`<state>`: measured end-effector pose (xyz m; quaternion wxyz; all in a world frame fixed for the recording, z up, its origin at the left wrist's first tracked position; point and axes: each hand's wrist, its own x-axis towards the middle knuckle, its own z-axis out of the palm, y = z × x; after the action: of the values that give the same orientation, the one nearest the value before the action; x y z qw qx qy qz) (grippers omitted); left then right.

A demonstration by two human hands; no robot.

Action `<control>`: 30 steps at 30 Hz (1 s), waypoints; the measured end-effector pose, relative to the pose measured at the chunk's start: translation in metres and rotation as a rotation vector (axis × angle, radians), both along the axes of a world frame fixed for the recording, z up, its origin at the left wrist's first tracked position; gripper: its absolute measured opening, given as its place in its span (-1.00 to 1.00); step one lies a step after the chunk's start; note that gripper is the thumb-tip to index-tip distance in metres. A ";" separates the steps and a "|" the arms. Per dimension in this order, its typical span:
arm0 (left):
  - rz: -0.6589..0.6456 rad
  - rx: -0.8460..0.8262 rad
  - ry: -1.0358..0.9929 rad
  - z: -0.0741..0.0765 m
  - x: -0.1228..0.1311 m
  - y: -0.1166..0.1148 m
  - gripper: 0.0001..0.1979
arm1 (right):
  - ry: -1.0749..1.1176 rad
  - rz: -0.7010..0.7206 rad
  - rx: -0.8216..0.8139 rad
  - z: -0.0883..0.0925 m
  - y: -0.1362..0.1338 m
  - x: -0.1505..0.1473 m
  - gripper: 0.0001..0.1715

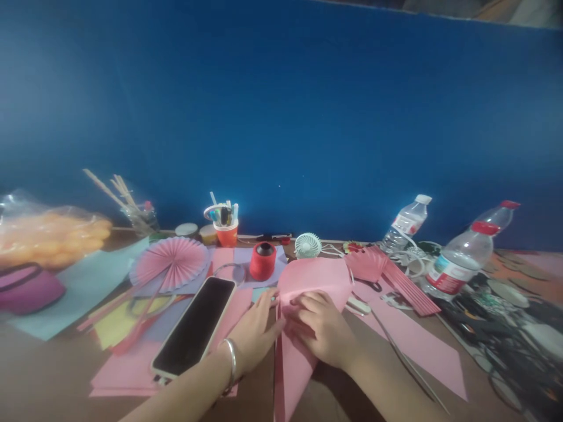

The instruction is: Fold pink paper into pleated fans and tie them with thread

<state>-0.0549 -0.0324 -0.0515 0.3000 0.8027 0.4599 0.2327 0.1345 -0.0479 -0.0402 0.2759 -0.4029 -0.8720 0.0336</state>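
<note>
A sheet of pink paper [299, 363] lies in front of me with its far end curling upward and a fold along its left side. My left hand [257, 328], with a silver bangle at the wrist, holds the paper's left edge between thumb and fingers. On top of the sheet, my right hand [319, 325] has its fingers bent and grips the paper near the fold; its thumb is hidden. Left of my left hand lies a phone [196, 325] with a dark screen. A red spool of thread [263, 262] stands beyond the hands.
A round pleated paper fan [171, 264] and more pink paper [125, 369] lie left. At the back are a pen cup [227, 234] and a small white fan [308, 245]. Water bottles [460, 261], a pleated pink strip [409, 287] and dark clutter [505, 334] occupy the right.
</note>
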 end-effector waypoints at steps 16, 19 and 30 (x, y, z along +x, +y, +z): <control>-0.197 0.101 0.454 0.002 -0.004 -0.004 -0.29 | 0.061 0.022 -0.053 -0.014 0.003 0.010 -0.82; -0.215 0.104 0.485 0.005 -0.003 -0.004 -0.31 | 0.173 -0.012 0.013 -0.008 -0.001 0.013 -0.82; -0.178 0.051 0.493 0.008 -0.002 -0.003 -0.55 | 0.334 -0.304 0.107 -0.034 0.021 0.092 -0.80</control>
<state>-0.0565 -0.0357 -0.0435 0.1780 0.8798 0.4406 0.0141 0.2266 -0.0273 -0.0746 0.4394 -0.5033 -0.7440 0.0117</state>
